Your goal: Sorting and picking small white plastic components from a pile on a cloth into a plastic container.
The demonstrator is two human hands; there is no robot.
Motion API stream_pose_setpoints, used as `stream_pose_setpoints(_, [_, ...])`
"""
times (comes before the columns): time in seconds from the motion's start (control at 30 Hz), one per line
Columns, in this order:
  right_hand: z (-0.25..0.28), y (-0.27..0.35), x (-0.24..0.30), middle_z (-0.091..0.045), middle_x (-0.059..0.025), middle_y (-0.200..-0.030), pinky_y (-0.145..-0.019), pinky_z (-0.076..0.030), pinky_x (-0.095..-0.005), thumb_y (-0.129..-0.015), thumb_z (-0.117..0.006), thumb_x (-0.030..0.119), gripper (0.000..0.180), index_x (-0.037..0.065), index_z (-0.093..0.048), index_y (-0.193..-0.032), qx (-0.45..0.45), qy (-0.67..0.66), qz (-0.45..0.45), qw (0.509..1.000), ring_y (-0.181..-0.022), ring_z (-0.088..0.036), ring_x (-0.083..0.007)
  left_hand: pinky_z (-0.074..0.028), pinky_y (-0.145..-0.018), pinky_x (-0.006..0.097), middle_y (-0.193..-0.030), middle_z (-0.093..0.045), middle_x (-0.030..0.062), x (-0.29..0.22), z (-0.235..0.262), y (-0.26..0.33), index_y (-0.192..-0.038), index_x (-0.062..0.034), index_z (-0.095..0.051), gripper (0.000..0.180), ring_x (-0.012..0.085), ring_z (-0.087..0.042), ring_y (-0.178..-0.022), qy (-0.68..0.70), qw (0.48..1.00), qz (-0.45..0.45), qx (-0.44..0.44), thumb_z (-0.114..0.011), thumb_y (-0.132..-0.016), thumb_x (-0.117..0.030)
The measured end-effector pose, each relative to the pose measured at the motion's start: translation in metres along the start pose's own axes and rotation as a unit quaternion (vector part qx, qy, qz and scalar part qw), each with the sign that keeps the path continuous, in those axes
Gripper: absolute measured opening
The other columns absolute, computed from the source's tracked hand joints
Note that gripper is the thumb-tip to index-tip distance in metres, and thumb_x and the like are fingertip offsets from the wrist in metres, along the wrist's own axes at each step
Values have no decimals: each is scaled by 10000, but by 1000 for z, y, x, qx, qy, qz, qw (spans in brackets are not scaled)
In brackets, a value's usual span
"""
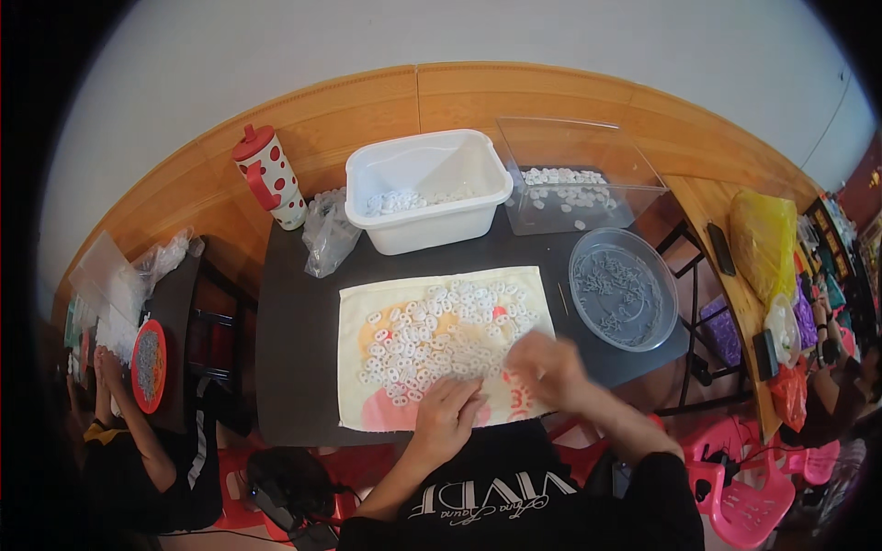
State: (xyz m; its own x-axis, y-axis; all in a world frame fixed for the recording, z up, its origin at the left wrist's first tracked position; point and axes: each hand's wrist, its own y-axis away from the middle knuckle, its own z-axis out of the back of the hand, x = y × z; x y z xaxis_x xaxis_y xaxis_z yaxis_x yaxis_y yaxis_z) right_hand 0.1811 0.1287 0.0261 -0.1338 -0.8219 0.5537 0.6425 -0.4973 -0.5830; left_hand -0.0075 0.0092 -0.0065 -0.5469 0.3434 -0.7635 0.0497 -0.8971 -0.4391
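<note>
My left hand (446, 420) rests at the front edge of a pale yellow cloth (354, 303), its fingers curled and pressed together. Whatever they hold, if anything, is hidden. To its right, my right hand (549, 369) hovers over the cloth's right side; motion smears its fingers. Many small white oval plastic pieces with dark holes (418, 344) lie spread over the cloth, right up to my left fingertips. A round clear tray (669, 317) of small grey parts (614, 285) stands right of the cloth, with a thin stick (562, 299) between them.
Behind the cloth stand a white tub (427, 230) and a clear bin (588, 138), both holding white pieces. A plastic bag (328, 243) and a spotted tumbler (276, 184) are at back left. Another person's hands (106, 367) work at the left table beside a red bowl (158, 404).
</note>
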Motion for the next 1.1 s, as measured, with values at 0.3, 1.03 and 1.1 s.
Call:
stream_pose_setpoints(0.3, [99,-143,-49,-640,-70,-745,-623,-458,-269,-893,-655,1,46,9,-686,-926,-303,151,-44,940,-642,-556,-137,-491,-695,389,-888,-674,140,4,-3,3,-1036,15,-678,251,319,-617,-798,-22,998,-56,-23,-715,-787,10])
stream_pose_setpoints(1.03, [-6,-8,-23,-678,-44,-911,-700,-510,-290,-861,-686,2,151,5,-675,-1011,-35,-196,-257,946,-795,-645,-132,-510,-674,324,-870,-663,127,2,0,9,-1038,22,-688,232,248,-640,-772,9,1000,-14,-20,-709,-807,34])
stream_pose_setpoints(1.1, [-19,8,-7,-663,-19,-952,-769,-500,-219,-898,-669,-47,131,-22,-670,-1027,-34,-239,-238,941,-904,-610,-69,-515,-665,301,-883,-673,126,-3,-3,8,-1058,23,-688,242,221,-651,-768,37,999,21,-27,-705,-817,44])
